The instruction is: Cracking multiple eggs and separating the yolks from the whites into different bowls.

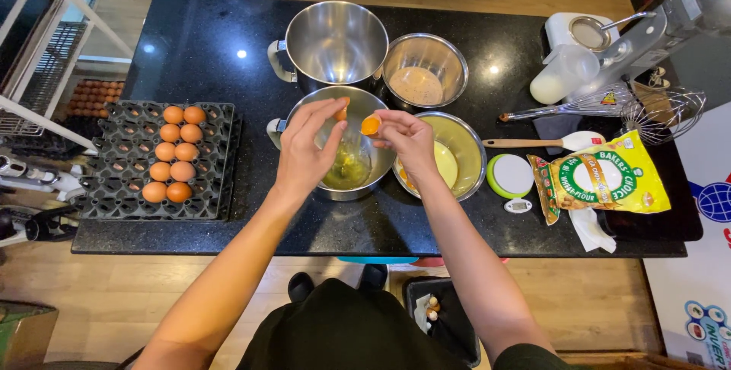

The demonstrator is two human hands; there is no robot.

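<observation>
Over the steel bowl (344, 158) on the worktop (198, 43), my left hand (303, 149) and right hand (408, 140) each grip 1 eggshell half (370, 125), so drips land inside.

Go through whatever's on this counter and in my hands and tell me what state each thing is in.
Left hand: holds empty shell half.
Right hand: holds shell half with yolk.
Handled bowl: egg white inside.
Yolk bowl: yellow liquid inside.
Egg tray: partly filled.
Flour bag: opened, lying flat.

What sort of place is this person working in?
Probably a baking kitchen: steel mixing bowls on a black counter, an egg tray, a flour bag, and a whisk.
</observation>
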